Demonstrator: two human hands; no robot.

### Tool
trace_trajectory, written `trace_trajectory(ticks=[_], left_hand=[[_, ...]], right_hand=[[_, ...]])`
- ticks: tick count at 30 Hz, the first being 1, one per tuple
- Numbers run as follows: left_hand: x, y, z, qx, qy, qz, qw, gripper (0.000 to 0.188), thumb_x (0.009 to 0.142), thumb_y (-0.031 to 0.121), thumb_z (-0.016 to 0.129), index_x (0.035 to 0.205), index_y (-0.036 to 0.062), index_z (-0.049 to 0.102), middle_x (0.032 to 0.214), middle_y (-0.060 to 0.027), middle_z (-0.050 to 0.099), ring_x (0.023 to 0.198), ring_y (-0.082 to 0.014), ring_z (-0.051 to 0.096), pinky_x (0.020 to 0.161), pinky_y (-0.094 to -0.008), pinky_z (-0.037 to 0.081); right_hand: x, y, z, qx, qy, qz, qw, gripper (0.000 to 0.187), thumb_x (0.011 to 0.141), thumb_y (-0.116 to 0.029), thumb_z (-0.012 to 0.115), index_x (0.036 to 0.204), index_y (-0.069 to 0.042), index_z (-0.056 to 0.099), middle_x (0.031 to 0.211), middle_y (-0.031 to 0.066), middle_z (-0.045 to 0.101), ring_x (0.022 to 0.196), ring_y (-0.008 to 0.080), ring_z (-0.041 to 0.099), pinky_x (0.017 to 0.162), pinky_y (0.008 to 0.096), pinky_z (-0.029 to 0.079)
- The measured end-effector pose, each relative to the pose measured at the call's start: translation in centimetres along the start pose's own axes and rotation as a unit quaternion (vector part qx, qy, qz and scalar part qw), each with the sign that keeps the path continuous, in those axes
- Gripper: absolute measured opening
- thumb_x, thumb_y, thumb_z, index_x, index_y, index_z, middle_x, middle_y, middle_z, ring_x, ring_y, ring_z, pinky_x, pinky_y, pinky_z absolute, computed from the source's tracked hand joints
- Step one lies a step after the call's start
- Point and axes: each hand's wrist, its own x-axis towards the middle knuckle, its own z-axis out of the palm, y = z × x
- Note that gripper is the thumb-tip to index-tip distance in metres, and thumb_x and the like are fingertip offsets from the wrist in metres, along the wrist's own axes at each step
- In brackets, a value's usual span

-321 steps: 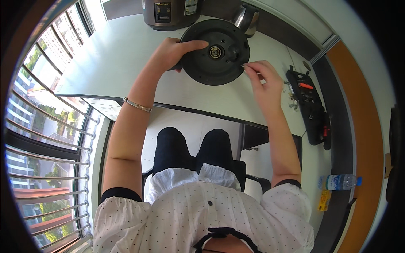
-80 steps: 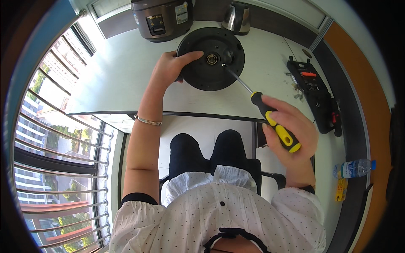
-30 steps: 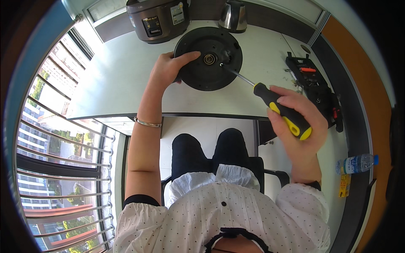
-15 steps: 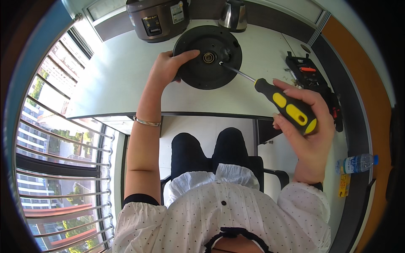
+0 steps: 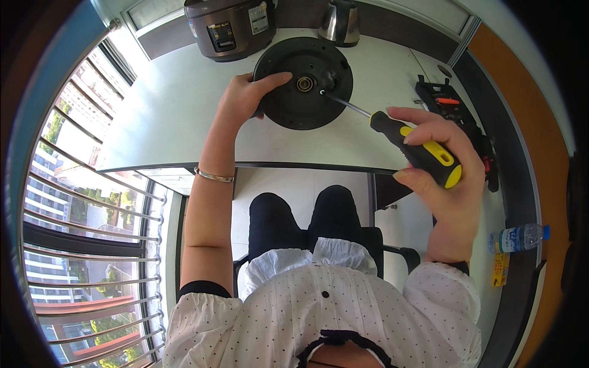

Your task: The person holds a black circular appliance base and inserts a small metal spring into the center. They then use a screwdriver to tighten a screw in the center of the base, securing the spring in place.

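The left hand (image 5: 245, 98) lay flat on the nine o'clock rim of the round black disc (image 5: 304, 83), fingers spread over its edge, pressing rather than clasping. The disc sat on the white table (image 5: 165, 116), near the twelve o'clock edge of the view. The right hand (image 5: 445, 165) was wrapped tight around the black-and-yellow handle of a screwdriver (image 5: 417, 150), whose shaft ran toward ten o'clock, the tip meeting the disc just at three o'clock of its centre hub. A grey cooker (image 5: 230, 27) stood at eleven o'clock of the disc, a steel kettle (image 5: 340, 21) at one o'clock, and a black tool case (image 5: 454, 113) at three o'clock.
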Motion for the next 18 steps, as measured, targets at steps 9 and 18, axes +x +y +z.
trace_trajectory(ticks=[9,18], left_hand=[[0.0,-0.2,-0.1,-0.010,-0.003,0.007,1.000,0.059,0.068,0.048,0.076,0.080,-0.0086,0.067,0.062,-0.0095,0.063,0.049,-0.0156,0.057,0.044,-0.0263,0.044],[0.3,-0.4,0.2,0.007,0.004,0.009,1.000,0.060,0.067,0.050,0.077,0.079,-0.0078,0.068,0.061,-0.0088,0.063,0.047,-0.0154,0.057,0.043,-0.0258,0.044]], right_hand=[[-0.1,-0.4,-0.2,-0.015,0.010,0.056,0.998,0.024,0.069,-0.006,0.067,0.093,-0.006,0.062,0.113,0.0195,0.065,0.079,0.0136,0.063,0.074,0.0238,0.050],[0.2,1.6,0.4,-0.083,0.054,-0.113,0.989,0.029,0.070,-0.013,0.074,0.095,-0.003,0.064,0.109,0.0207,0.066,0.099,0.0235,0.065,0.085,0.0299,0.050]])
